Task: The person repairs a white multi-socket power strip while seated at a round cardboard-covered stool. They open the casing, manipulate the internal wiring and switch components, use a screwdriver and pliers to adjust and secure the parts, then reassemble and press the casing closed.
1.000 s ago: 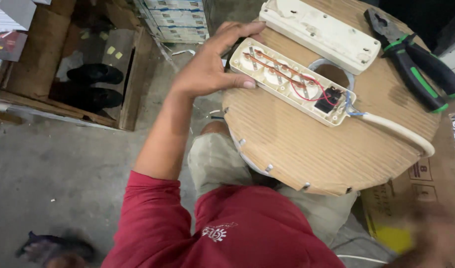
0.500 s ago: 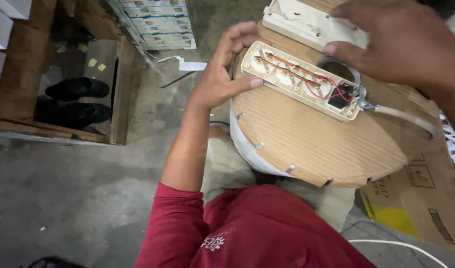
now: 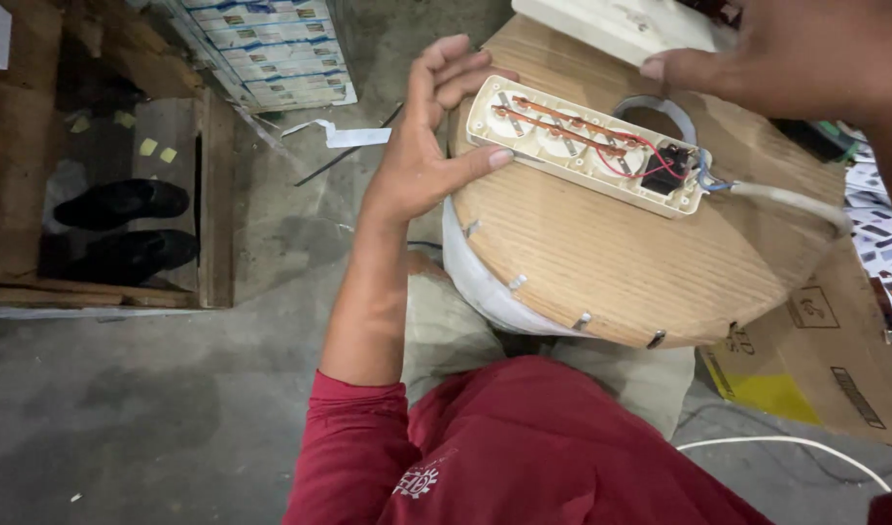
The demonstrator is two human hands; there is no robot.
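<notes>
Open power strip base steadied on the round board, its cover not yet back on.

One power strip base lies open on the round wooden board, copper strips, red wire and black switch exposed; wiring looks fitted, closing seems left. The left hand clamps its end between thumb and fingers. The right hand rests on one cream cover behind; its grip I cannot tell. One white cord, two black shoes, one cardboard box.
</notes>
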